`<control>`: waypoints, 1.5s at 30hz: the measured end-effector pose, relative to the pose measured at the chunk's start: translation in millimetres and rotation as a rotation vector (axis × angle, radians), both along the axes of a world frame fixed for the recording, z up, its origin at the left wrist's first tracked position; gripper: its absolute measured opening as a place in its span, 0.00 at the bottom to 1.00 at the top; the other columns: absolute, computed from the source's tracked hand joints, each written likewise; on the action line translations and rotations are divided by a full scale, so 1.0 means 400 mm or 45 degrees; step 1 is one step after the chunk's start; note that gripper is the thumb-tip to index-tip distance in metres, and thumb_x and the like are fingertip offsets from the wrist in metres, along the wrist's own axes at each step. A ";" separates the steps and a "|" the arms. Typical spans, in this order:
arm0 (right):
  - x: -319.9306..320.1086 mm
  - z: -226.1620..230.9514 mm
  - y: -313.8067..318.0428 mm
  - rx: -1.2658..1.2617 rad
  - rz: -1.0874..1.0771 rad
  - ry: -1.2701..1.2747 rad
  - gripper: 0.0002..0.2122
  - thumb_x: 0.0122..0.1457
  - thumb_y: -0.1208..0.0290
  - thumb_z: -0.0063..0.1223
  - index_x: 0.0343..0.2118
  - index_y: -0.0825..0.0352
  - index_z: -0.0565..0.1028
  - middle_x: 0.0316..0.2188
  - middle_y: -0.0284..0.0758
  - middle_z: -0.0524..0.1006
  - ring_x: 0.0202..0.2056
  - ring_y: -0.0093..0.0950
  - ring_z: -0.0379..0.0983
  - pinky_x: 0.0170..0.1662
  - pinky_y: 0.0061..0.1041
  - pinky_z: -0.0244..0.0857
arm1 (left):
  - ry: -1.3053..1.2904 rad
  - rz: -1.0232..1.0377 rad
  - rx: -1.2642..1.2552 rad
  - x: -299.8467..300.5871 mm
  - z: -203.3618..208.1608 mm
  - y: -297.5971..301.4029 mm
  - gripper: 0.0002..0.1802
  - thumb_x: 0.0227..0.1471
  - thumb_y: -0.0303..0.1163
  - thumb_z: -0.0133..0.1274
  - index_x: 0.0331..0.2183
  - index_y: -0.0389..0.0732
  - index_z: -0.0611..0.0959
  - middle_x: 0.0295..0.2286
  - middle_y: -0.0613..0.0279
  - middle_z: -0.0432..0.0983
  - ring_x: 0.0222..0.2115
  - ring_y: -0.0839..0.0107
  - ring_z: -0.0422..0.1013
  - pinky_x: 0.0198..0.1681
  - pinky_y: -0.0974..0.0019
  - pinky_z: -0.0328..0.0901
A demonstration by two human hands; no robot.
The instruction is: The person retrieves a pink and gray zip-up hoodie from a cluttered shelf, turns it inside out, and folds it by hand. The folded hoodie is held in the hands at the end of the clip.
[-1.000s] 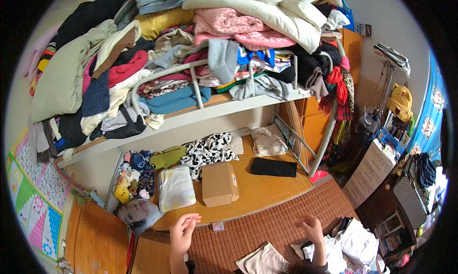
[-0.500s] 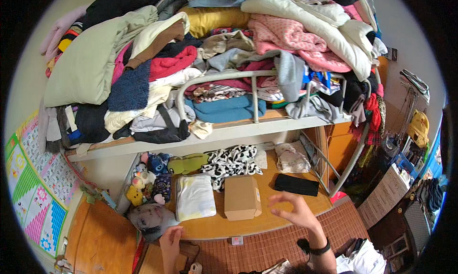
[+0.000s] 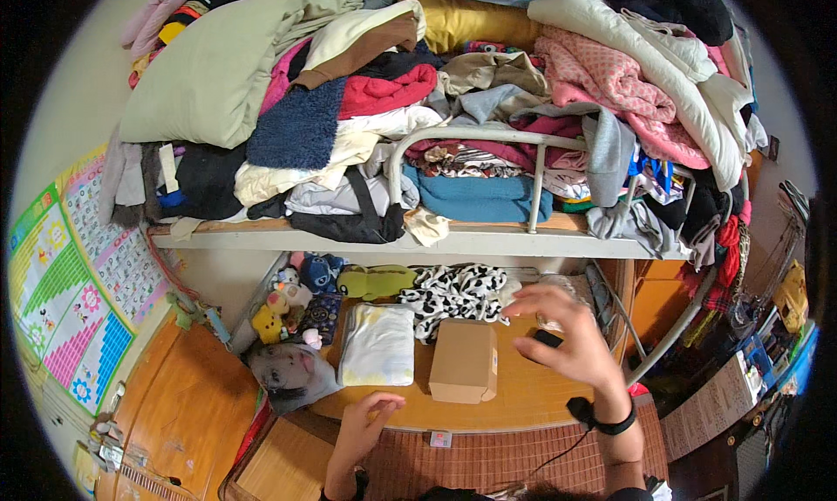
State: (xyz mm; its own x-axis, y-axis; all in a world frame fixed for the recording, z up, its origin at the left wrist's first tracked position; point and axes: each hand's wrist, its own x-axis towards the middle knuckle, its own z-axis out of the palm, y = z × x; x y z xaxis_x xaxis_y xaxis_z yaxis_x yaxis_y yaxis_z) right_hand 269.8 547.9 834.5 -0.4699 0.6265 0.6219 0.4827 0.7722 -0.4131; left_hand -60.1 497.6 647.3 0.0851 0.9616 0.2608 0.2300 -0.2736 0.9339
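A closed brown cardboard box [image 3: 460, 361] stands near the middle of the wooden bed board. My right hand [image 3: 571, 344] hovers just right of it, fingers and thumb curved apart around nothing. Behind that hand a black folded item [image 3: 547, 337] is mostly covered. Nearer to me, my left hand [image 3: 362, 427] hangs in front of a folded white cloth bundle [image 3: 377, 348]; its fingers are loosely bent and I see nothing in them. Left of the bundle lies a cushion printed with a face [image 3: 292, 374].
Plush toys [image 3: 279, 305] crowd the far left corner, beside a green plush [image 3: 377, 281] and a black-and-white spotted cloth [image 3: 458, 296]. Overhead, the upper bunk's rail [image 3: 471, 136] borders heaped clothes and bedding. A small pinkish-white box [image 3: 440, 438] sits at the front edge.
The view has shifted, so the bunk appears further right. My left hand has come up and rightward, toward the front of the bundle. My right hand stays curved beside the box, now overlapping the black item.
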 end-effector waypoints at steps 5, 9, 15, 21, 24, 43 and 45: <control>0.049 0.145 -0.025 0.254 -0.029 -0.039 0.23 0.46 0.72 0.70 0.49 0.67 0.79 0.49 0.39 0.80 0.56 0.42 0.72 0.60 0.42 0.64 | 0.285 0.076 0.249 -0.027 0.176 0.020 0.09 0.62 0.28 0.54 0.41 0.34 0.84 0.38 0.58 0.84 0.38 0.67 0.80 0.46 0.65 0.71; 0.057 0.286 -0.036 0.499 0.057 -0.120 0.23 0.44 0.71 0.69 0.47 0.68 0.79 0.49 0.39 0.80 0.55 0.41 0.72 0.61 0.42 0.62 | 0.456 0.030 0.573 -0.046 0.400 0.042 0.07 0.60 0.25 0.55 0.40 0.35 0.84 0.37 0.57 0.84 0.38 0.66 0.80 0.43 0.64 0.72; 0.050 0.401 0.051 0.504 -0.108 -0.096 0.23 0.51 0.70 0.65 0.51 0.71 0.77 0.49 0.42 0.79 0.53 0.35 0.73 0.59 0.34 0.64 | 0.640 -0.060 1.075 0.043 0.678 0.181 0.08 0.59 0.26 0.56 0.41 0.36 0.84 0.38 0.56 0.83 0.39 0.64 0.80 0.44 0.63 0.71; 0.018 0.365 0.324 0.612 -0.280 -0.221 0.26 0.52 0.68 0.67 0.54 0.71 0.74 0.51 0.47 0.76 0.54 0.42 0.73 0.60 0.35 0.65 | 0.767 0.078 1.300 0.180 0.783 0.487 0.15 0.63 0.37 0.53 0.45 0.37 0.82 0.40 0.49 0.81 0.41 0.54 0.78 0.45 0.59 0.71; -0.006 0.335 0.454 0.798 -0.349 -0.274 0.30 0.48 0.64 0.68 0.55 0.69 0.72 0.51 0.51 0.75 0.55 0.49 0.70 0.60 0.41 0.63 | 0.742 0.512 1.375 0.234 0.781 0.640 0.20 0.65 0.45 0.48 0.40 0.38 0.83 0.36 0.47 0.81 0.39 0.49 0.78 0.44 0.52 0.71; -0.074 0.219 0.544 0.880 -0.902 -0.319 0.39 0.37 0.54 0.72 0.55 0.61 0.69 0.45 0.38 0.70 0.52 0.39 0.66 0.65 0.43 0.53 | 0.765 0.843 1.222 0.263 0.720 0.762 0.26 0.61 0.50 0.49 0.26 0.37 0.85 0.27 0.48 0.82 0.30 0.48 0.78 0.38 0.48 0.71; -0.072 0.220 0.547 0.886 -0.908 -0.309 0.39 0.38 0.54 0.72 0.55 0.64 0.69 0.46 0.38 0.70 0.53 0.38 0.65 0.65 0.43 0.53 | 0.786 0.855 1.206 0.261 0.722 0.762 0.26 0.61 0.51 0.49 0.27 0.39 0.85 0.27 0.49 0.82 0.30 0.48 0.78 0.39 0.48 0.71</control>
State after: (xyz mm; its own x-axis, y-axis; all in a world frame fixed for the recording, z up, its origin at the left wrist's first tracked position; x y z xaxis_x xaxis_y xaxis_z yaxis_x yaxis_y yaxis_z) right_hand 241.0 766.8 922.6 -0.2909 0.3460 0.8920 0.9342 0.3041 0.1867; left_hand 44.5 802.3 936.0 0.0125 0.3302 0.9438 0.8940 -0.4265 0.1374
